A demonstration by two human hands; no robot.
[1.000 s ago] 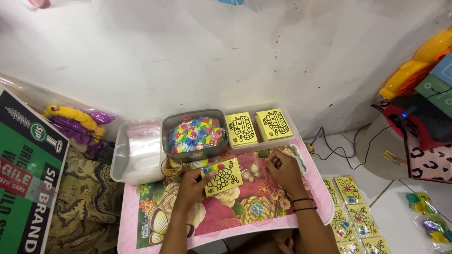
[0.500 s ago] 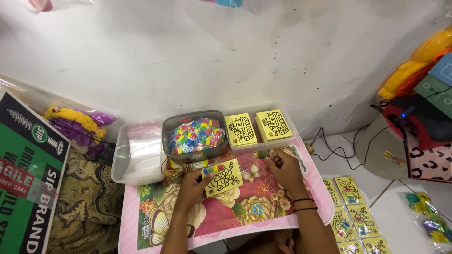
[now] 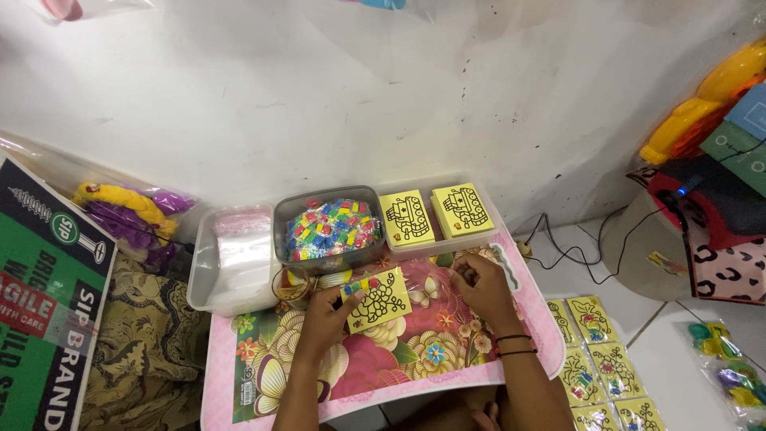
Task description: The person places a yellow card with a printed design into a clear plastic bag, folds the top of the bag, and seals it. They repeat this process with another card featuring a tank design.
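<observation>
My left hand (image 3: 327,317) holds a yellow card with a black line drawing (image 3: 378,298) over the flowered pink table (image 3: 263,383); small coloured pieces sit along the card's top edge. My right hand (image 3: 477,283) rests to the card's right, fingers curled together on a clear plastic sleeve (image 3: 427,281); whether it pinches anything else I cannot tell. Just behind stands a grey tub of coloured small pieces (image 3: 329,227). To the tub's right, a tray holds two stacks of yellow drawing cards (image 3: 437,213).
A clear box of plastic bags (image 3: 231,259) sits left of the tub. Finished yellow cards (image 3: 600,359) lie on the floor at right, beside cables (image 3: 574,255) and bagged toys (image 3: 730,367). A green cardboard box (image 3: 40,319) and patterned cloth (image 3: 140,343) lie at left.
My right hand has drawn in slightly toward the card and curled its fingers. My left hand still holds the card in much the same spot.
</observation>
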